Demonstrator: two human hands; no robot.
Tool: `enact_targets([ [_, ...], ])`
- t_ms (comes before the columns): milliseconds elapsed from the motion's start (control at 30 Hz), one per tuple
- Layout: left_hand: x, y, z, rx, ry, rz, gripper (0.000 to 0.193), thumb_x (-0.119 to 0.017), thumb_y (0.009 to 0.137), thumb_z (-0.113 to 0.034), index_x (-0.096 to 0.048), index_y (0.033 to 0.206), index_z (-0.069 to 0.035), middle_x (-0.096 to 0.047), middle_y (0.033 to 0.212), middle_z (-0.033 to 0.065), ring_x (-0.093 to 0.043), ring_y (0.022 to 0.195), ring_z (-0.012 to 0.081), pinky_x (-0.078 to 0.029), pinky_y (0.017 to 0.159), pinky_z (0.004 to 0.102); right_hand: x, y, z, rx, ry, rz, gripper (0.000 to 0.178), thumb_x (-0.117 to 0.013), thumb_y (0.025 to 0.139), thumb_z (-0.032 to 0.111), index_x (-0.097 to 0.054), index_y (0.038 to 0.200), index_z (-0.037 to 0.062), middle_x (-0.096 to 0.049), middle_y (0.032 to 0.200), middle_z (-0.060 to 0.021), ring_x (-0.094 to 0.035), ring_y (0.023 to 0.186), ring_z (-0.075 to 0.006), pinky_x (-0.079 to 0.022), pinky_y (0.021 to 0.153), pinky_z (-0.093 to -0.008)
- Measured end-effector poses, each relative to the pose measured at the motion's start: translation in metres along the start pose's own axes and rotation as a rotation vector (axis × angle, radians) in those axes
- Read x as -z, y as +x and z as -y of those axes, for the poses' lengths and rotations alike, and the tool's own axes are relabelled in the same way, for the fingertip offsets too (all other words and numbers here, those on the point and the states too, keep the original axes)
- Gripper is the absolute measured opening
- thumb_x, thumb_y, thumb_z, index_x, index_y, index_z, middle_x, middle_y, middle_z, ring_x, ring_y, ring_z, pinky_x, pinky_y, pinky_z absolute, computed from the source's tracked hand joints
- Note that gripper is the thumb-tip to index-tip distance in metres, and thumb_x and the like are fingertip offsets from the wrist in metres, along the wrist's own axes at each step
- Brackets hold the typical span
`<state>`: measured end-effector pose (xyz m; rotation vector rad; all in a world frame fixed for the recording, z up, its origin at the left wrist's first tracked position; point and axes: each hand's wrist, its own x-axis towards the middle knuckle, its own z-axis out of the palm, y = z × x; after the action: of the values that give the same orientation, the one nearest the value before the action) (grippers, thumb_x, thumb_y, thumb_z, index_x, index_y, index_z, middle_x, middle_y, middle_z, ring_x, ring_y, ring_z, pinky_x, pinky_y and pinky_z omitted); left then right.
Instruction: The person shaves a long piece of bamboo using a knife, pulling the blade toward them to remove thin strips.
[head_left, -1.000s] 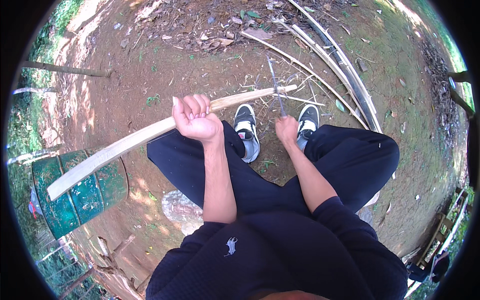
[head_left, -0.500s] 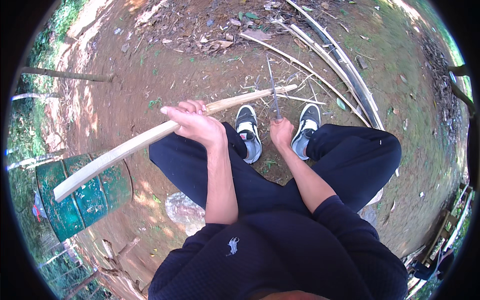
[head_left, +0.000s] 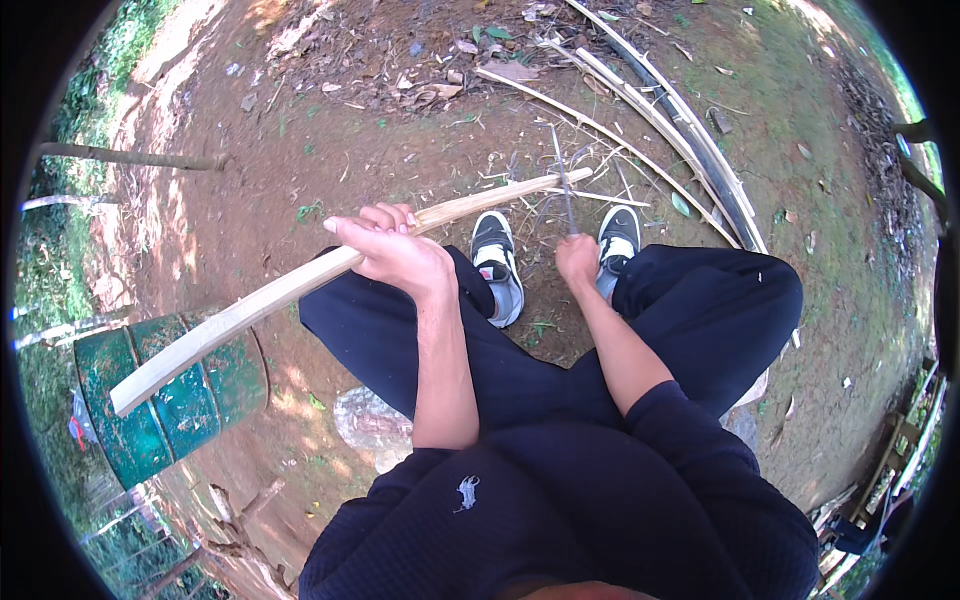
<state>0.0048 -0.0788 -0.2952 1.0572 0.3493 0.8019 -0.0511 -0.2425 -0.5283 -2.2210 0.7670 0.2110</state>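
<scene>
A long, pale strip of wood [head_left: 235, 318] slants across in front of me, low at the left and rising to the right. My left hand [head_left: 392, 248] is wrapped round its middle, above my left knee. In my right hand [head_left: 577, 260], between my shoes, is the handle of a knife [head_left: 567, 192] with a long narrow blade pointing away from me. The blade crosses the wood strip close to its far right end and appears to touch it. My right fist hides most of the handle.
Pale shavings [head_left: 520, 165] litter the dirt beyond my shoes [head_left: 492, 250]. Long split strips [head_left: 690, 140] lie at the far right beside a dark pole [head_left: 680, 115]. A green metal drum [head_left: 190, 390] lies at the left, near a stone-like block [head_left: 370, 420]. Dry leaves [head_left: 430, 92] cover ground farther off.
My right hand and the knife have shifted right along the wood, nearer its end. My left hand keeps its grip, and the strip's left end is slightly lower.
</scene>
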Motion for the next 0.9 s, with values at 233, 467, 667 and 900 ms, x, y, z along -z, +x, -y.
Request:
enact_targets([
  [233, 0.009, 0.007, 0.002, 0.038, -0.178, 0.158, 0.047, -0.033, 0.104, -0.029, -0.023, 0.060, -0.016, -0.021, 0.048, -0.0030, -0.018, 0.042, 0.0101, -0.024, 0.045, 0.0283, 0.022, -0.011, 0.048, 0.220, -0.007, 0.040, 0.027, -0.059, 0.081, 0.023, -0.067, 0.087, -0.0019, -0.067, 0.083, -0.0269, -0.065, 0.083, -0.0465, -0.052, 0.079, -0.0527],
  [467, 0.007, 0.013, 0.008, 0.097, -0.326, 0.350, 0.047, -0.033, 0.102, -0.025, -0.023, 0.058, -0.016, -0.022, 0.046, -0.0029, -0.017, 0.041, 0.0096, -0.022, 0.044, 0.0281, -0.007, 0.033, -0.052, -0.055, -0.054, -0.017, 0.031, -0.059, 0.083, 0.026, -0.071, 0.094, 0.0005, -0.068, 0.087, -0.0270, -0.067, 0.086, -0.0441, -0.052, 0.081, -0.0515],
  [667, 0.010, 0.009, 0.001, 0.059, -0.296, 0.373, 0.048, -0.033, 0.103, -0.024, -0.024, 0.056, -0.017, -0.021, 0.045, -0.0040, -0.015, 0.041, 0.0094, -0.020, 0.044, 0.0279, 0.001, 0.018, 0.000, 0.168, -0.085, 0.006, 0.030, -0.058, 0.082, 0.026, -0.070, 0.095, 0.0016, -0.067, 0.088, -0.0275, -0.066, 0.087, -0.0451, -0.052, 0.081, -0.0527],
  [900, 0.009, 0.014, 0.003, 0.099, -0.325, 0.379, 0.048, -0.033, 0.102, -0.024, -0.024, 0.056, -0.018, -0.021, 0.045, -0.0038, -0.015, 0.041, 0.0097, -0.020, 0.044, 0.0278, -0.004, 0.025, -0.026, -0.070, -0.003, 0.022, 0.034, -0.059, 0.085, 0.032, -0.069, 0.098, 0.0019, -0.069, 0.088, -0.0239, -0.067, 0.091, -0.0425, -0.052, 0.082, -0.0485],
])
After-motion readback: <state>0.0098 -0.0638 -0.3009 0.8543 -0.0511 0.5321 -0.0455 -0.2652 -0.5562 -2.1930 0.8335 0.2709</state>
